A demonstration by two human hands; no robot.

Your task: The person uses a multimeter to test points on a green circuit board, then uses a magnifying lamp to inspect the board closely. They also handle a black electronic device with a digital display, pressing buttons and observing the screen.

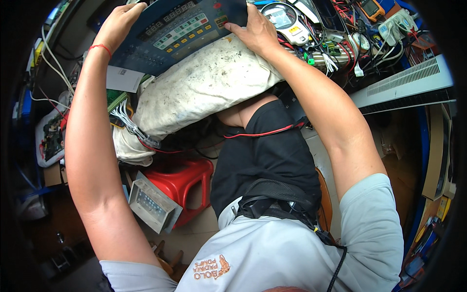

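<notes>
A dark blue control panel (194, 54) with digit displays and rows of small yellow, green and red keys leans at the top of the view. My left hand (120, 23) is closed over its upper left edge, the fingertips partly out of sight. At its right edge, my right hand (257, 33) grips it, with the thumb lying on the front face beside a red key. Below the panel lies a stained off-white cloth (204, 78), draped over the bench edge. A white paper card (121, 79) and a green circuit board (116, 100) with a bundle of grey wires sit left of the cloth.
A magnifier lamp (279, 18), tangled cables and a white power strip (396, 25) crowd the bench at the right. Beneath stands a red plastic stool (192, 180), with a grey metal box (151, 202) against it. A red cable (262, 132) crosses my lap.
</notes>
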